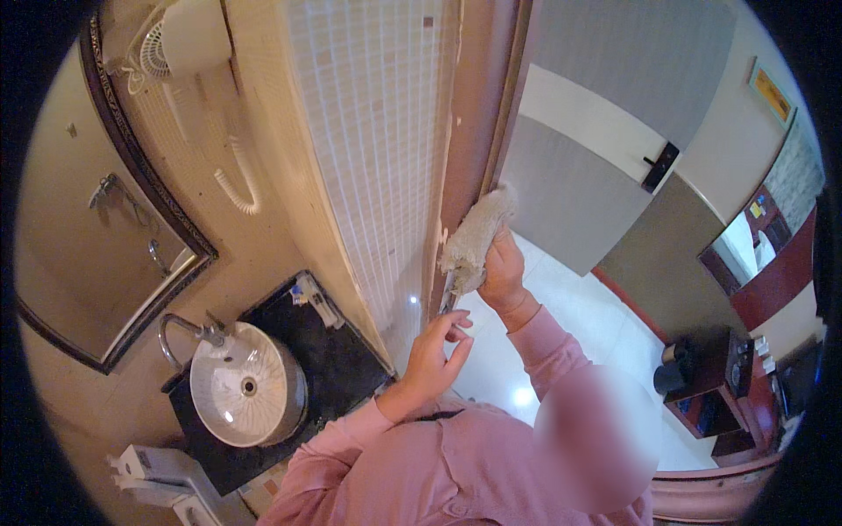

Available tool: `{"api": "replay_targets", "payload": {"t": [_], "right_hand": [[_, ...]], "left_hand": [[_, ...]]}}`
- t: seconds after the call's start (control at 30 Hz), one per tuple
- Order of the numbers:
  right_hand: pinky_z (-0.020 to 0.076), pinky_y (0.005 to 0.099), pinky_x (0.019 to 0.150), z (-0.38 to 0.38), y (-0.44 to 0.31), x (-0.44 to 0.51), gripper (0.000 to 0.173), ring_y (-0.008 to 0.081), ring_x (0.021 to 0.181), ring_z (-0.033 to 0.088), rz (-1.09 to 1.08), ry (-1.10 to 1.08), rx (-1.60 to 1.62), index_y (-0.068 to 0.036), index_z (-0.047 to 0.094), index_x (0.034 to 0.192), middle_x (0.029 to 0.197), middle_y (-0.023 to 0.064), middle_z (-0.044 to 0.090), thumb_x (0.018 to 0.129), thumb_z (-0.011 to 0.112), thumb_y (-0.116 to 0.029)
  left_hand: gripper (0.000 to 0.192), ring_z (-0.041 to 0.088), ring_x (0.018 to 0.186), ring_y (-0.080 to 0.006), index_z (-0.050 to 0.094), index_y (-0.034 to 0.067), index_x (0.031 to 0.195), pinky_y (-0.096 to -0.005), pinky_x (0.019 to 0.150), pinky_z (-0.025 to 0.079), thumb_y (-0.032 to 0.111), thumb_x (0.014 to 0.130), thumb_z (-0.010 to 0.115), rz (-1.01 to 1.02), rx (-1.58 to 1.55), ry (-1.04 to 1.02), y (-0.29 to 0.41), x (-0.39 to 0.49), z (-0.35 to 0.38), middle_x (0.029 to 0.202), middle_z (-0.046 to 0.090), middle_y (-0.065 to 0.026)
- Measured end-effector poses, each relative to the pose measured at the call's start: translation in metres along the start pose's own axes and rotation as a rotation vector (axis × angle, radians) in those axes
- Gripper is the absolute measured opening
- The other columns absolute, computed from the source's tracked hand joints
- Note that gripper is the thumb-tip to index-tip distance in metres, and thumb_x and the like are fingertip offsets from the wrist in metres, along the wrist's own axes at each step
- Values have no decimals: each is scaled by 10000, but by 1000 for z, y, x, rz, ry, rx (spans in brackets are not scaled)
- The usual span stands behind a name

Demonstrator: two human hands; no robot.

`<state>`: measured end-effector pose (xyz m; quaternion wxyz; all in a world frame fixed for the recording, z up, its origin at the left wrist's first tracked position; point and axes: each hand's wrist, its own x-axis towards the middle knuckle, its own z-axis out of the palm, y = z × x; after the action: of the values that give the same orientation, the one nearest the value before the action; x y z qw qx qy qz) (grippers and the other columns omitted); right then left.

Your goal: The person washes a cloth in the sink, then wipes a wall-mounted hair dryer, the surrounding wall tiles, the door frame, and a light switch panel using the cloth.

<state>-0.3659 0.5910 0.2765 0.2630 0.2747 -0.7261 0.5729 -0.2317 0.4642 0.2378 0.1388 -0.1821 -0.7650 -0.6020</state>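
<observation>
My right hand (505,269) holds a crumpled, fluffy grey-beige cloth (477,240) against the edge of a brown door frame (483,98). Most of my right fingers are hidden by the cloth. Just below it, my left hand (431,361) is raised with bent fingers and the thumb apart, with nothing visible in it. Its fingertips are close to a small metal part (449,299) at the frame's edge; whether they touch it I cannot tell. A wall of small pale tiles (368,131) borders the frame on the left.
To the left, a round white basin (247,407) with a chrome faucet (181,338) stands on a black counter (329,358). A framed mirror (131,263) and hair dryer (197,39) hang above. On the right are a grey door (585,158) with a black handle, a dark cabinet (714,394) and a bin (671,375).
</observation>
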Motion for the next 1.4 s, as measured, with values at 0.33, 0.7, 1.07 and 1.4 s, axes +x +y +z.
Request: {"api": "replay_targets", "payload": {"t": [0.33, 0.7, 1.07, 1.4], "right_hand": [[415, 459, 1024, -12, -44, 38, 291, 505, 1220, 456, -469, 92, -417, 118, 596, 1006, 1302, 315, 488, 774, 607, -57], [482, 462, 877, 3, 3, -25, 198, 307, 933, 615, -745, -119, -643, -47, 673, 870, 977, 95, 651, 685, 649, -114], [421, 491, 973, 22, 49, -110, 311, 282, 1073, 596, -513, -240, -787, -57, 661, 1047, 1114, 91, 635, 750, 607, -133], [459, 418, 905, 1, 23, -119, 367, 297, 1023, 598, -319, -379, -645, -39, 630, 1108, 1073, 118, 620, 749, 585, -97]], "left_hand": [[364, 628, 780, -210, 519, 10, 1180, -322, 733, 493, 40, 832, 623, -10, 65, 9, 6, -6, 0, 1001, 629, -118], [378, 618, 793, -197, 506, 4, 1193, -323, 740, 513, 34, 835, 623, -191, 96, 48, -22, -32, -16, 1018, 609, -127], [327, 631, 812, -158, 544, 8, 1148, -294, 718, 504, 63, 834, 618, -307, 62, 74, -49, -45, -17, 963, 643, -87], [353, 628, 790, -169, 530, 8, 1169, -298, 703, 508, 55, 833, 629, -343, 134, 26, -51, -47, -14, 983, 641, -107]]}}
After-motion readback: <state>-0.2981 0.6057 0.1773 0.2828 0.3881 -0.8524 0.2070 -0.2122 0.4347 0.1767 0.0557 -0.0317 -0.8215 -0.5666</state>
